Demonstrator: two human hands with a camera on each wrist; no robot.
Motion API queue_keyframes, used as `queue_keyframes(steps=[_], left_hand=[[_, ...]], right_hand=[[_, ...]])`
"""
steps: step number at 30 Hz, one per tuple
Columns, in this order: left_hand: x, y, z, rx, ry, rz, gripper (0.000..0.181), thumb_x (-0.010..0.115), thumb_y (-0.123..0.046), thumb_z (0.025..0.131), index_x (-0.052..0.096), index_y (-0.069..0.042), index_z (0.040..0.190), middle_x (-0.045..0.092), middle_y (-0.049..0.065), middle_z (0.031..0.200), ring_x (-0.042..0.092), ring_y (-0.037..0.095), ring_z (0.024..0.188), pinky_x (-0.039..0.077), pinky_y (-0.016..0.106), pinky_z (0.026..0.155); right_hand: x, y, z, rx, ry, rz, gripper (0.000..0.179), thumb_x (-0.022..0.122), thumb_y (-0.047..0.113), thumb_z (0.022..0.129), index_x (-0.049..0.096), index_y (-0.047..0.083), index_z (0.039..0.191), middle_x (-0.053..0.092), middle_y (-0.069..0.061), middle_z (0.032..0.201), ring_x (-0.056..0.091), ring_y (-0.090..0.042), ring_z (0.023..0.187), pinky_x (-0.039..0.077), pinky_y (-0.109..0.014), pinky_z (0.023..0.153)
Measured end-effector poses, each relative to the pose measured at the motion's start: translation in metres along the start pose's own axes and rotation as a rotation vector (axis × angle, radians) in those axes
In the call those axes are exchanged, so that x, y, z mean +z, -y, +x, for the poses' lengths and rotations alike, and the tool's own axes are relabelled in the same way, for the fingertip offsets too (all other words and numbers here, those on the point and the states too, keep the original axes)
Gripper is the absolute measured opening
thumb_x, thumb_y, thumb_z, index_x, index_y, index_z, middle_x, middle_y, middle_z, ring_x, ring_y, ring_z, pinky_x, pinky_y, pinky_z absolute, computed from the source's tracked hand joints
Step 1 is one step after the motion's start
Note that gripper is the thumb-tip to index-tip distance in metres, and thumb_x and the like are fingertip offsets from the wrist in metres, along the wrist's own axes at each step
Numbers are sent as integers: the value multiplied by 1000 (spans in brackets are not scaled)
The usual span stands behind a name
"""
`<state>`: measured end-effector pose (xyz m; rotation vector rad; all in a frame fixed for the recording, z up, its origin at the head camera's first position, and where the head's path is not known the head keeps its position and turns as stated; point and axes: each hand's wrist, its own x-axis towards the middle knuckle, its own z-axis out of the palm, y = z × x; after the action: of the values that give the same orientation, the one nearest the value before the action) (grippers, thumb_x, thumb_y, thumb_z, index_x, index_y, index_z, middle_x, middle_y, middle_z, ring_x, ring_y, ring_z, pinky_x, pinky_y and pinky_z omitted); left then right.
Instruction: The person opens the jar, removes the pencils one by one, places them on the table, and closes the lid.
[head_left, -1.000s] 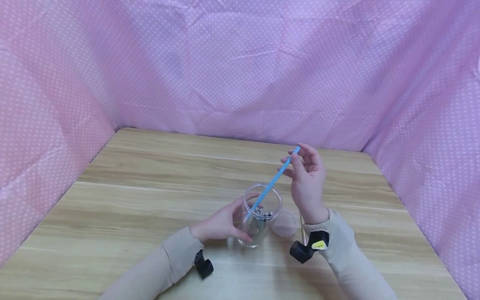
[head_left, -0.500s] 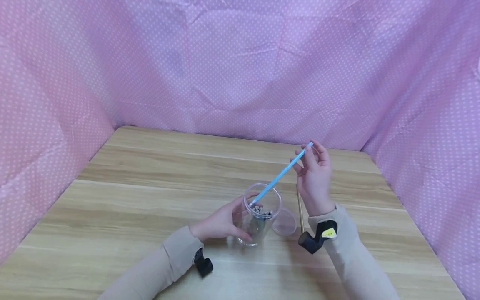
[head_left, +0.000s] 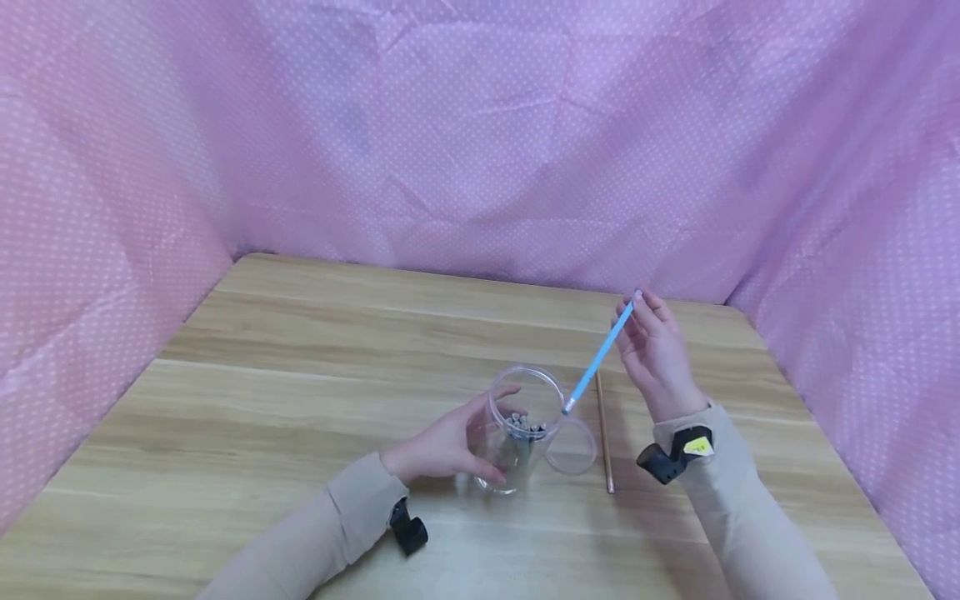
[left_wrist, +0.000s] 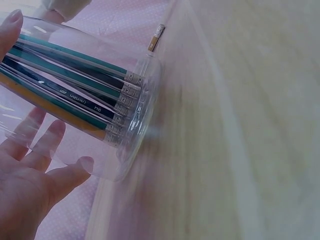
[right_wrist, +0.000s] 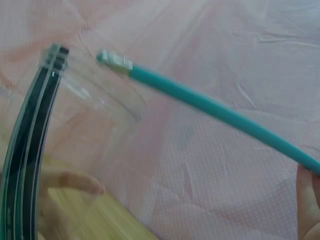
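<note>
My left hand point(head_left: 442, 446) grips a clear jar point(head_left: 487, 487), its thumb and fingers round the side. Several dark and green pencils point(left_wrist: 75, 92) stand inside the jar, with a yellow one among them in the left wrist view. Up at the right, my right hand point(head_left: 660, 358) pinches a blue pencil point(head_left: 602, 352) near its upper end. That pencil slants down to the left, its metal-banded eraser end lowest, by the right side of the jar's rim. In the right wrist view only fingertips point(right_wrist: 307, 200) of this hand show.
A round clear lid point(head_left: 572, 447) lies on the wooden table point(head_left: 300, 358) just right of the jar. Beside the lid lies a gold-brown pencil point(head_left: 604, 442). Pink dotted cloth point(head_left: 480, 167) hangs round the back and sides.
My right hand has moved to the right, drawing the blue pencil's eraser end from inside the jar's mouth to its right rim. The left hand and the jar stay in place.
</note>
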<state>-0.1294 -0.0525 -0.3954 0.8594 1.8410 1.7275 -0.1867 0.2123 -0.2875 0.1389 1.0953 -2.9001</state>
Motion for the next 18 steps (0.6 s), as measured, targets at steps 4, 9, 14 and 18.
queue_keyframes(steps=[4, 9, 14, 18], left_hand=[[1, 0, -1, -19, -19, 52, 109, 83, -2, 64, 20, -21, 151, 45, 5, 145, 44, 17, 131, 29, 40, 114], [2, -1, -1, -8, -22, 48, 110, 82, -1, 64, 18, -19, 151, 44, 8, 145, 44, 23, 132, 29, 44, 114], [2, -1, -1, -12, -23, 41, 110, 82, 1, 64, 18, -17, 151, 45, 8, 145, 44, 21, 131, 30, 40, 114], [3, -1, -1, 8, -17, 23, 109, 81, 3, 64, 17, -15, 151, 43, 12, 145, 44, 25, 131, 31, 40, 113]], right_hand=[[-13, 6, 1, 27, 79, -63, 8, 55, 6, 93, 61, 10, 93, 65, -2, 85, 64, -11, 74, 57, -20, 70], [-27, 14, 5, 38, 139, -196, 12, 52, 4, 95, 62, 11, 93, 63, -2, 88, 65, -11, 77, 57, -21, 71], [-48, 15, 8, 67, 156, -442, 16, 51, 3, 95, 64, 14, 94, 64, 2, 86, 64, -9, 78, 56, -21, 71], [-69, 16, 14, 58, 179, -583, 19, 50, 3, 95, 63, 17, 96, 65, 4, 85, 65, -7, 78, 57, -21, 70]])
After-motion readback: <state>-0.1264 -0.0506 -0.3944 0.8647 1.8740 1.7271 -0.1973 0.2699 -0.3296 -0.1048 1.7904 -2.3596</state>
